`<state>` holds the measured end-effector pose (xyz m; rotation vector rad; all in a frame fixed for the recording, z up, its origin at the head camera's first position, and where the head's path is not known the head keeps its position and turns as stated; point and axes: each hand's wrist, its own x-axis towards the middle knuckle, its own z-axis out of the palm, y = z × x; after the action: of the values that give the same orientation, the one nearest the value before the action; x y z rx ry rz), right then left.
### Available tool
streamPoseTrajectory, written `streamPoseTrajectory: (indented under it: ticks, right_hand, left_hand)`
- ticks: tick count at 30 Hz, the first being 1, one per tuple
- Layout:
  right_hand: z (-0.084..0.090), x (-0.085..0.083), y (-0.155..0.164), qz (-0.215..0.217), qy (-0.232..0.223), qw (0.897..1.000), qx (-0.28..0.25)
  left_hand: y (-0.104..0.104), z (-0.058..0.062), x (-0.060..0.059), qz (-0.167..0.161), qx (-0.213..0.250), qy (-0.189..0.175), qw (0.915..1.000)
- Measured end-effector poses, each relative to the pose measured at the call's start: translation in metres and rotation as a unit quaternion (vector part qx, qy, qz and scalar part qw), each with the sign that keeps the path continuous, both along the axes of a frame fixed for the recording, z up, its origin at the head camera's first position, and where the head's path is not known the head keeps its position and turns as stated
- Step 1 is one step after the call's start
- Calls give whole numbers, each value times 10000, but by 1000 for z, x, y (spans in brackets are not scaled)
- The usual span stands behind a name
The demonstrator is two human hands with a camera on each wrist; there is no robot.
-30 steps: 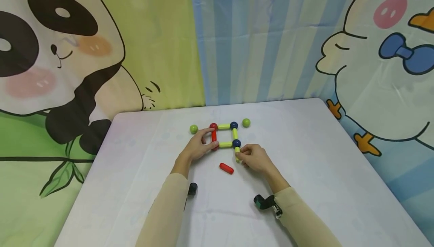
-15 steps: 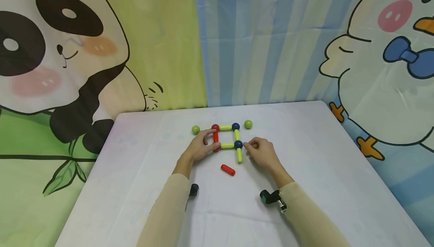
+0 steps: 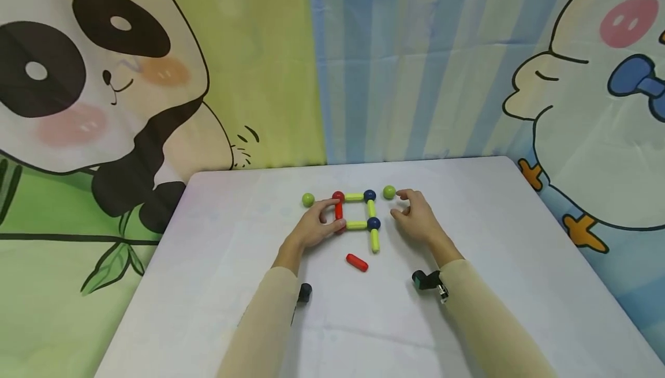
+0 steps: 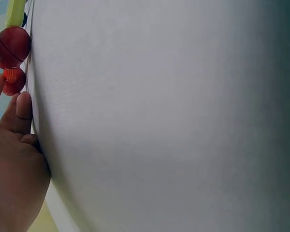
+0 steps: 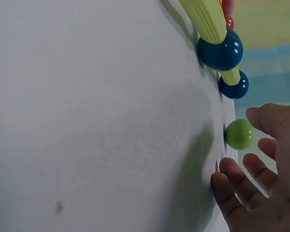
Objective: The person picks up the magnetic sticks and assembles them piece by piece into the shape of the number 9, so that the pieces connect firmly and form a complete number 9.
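Observation:
A square of magnetic rods and balls lies on the white table. Its left side is a red rod [image 3: 339,211] between two red balls [image 4: 13,47]; yellow-green rods and two blue balls [image 3: 373,223] form the rest. Another yellow-green rod [image 3: 374,240] sticks out toward me from the near blue ball. My left hand [image 3: 312,227] holds the red side, thumb at the near red ball and a finger at the far one. Beside a loose green ball [image 3: 389,192], my right hand [image 3: 419,219] has its fingers spread apart, holding nothing; the right wrist view shows the green ball [image 5: 239,134] beyond the thumb.
A second green ball [image 3: 308,199] lies left of the square, behind my left hand. In front of the square is a loose red rod [image 3: 357,262]. A curtain [image 3: 415,66] with cartoon animals hangs behind the table's far edge.
My right hand has let go of the near yellow-green rod, which stays attached to the blue ball. It has moved away and up to the right green ball. My left hand keeps its hold.

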<state>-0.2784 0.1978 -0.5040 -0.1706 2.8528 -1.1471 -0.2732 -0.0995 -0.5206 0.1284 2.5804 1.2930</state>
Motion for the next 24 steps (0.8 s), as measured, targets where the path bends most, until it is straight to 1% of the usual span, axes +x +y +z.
streamPoseTrajectory:
  ticks: [3,7,10,14,19,24]
  right_hand:
    - [0,-5,3,2,8,10000,6]
    - [-5,-11,2,-36,11,10000,-59]
    - [-10,-15,-2,10,35,10000,-82]
    - [-9,-17,-4,184,-26,9997,154]
    - [-3,-20,-7,340,-43,9984,445]
    - [-4,-21,-11,218,-7,9980,585]
  left_hand:
    - [4,-2,0,-10,19,20,10000]
    - [5,-3,2,52,-57,34,10000]
    - [4,-4,4,91,-106,23,9999]
    - [4,-4,7,27,-91,5,10000]
    - [6,-2,4,70,-84,96,9999]
    - [3,-1,4,79,-126,75,9999]
